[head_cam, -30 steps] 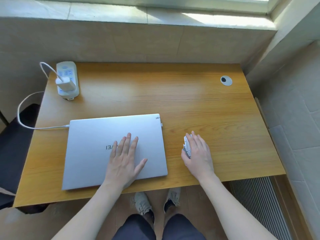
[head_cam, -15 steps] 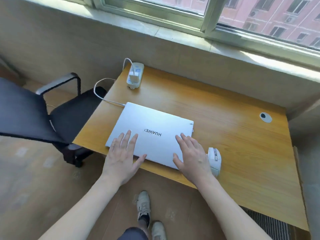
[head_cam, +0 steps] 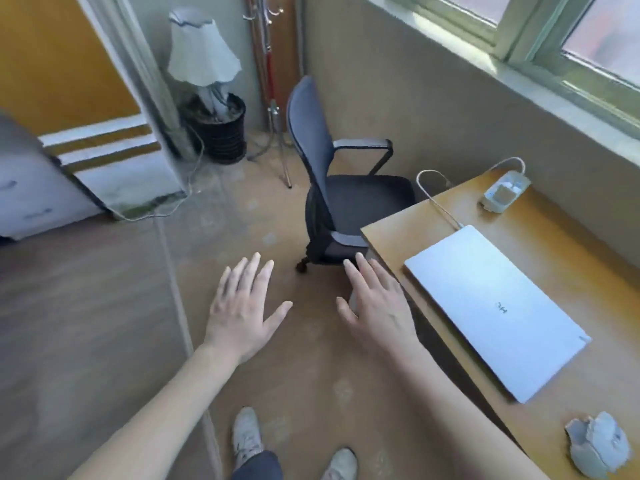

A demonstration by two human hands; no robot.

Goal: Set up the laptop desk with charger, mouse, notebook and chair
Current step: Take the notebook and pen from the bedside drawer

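Observation:
A dark office chair (head_cam: 341,188) with armrests stands on the floor at the left end of the wooden desk (head_cam: 568,258), its seat partly under the desk corner. On the desk lie a shut silver laptop (head_cam: 495,310), a white charger (head_cam: 504,195) plugged into a power strip with its cable running to the laptop, and a grey-white mouse (head_cam: 597,448) near the front edge. My left hand (head_cam: 246,306) and my right hand (head_cam: 377,303) are stretched out over the floor toward the chair, fingers spread, holding nothing. No notebook is in view.
A shaded lamp (head_cam: 202,50) sits in a black bin (head_cam: 218,133) in the far corner beside a coat stand (head_cam: 272,88). A sliding door frame (head_cam: 138,109) and floor track lie to the left. A window sill (head_cam: 519,77) runs above the desk. My shoes (head_cam: 247,434) stand below.
My view has swung left from the desk to the chair. Both hands have come off the laptop and now reach out over the floor toward the chair.

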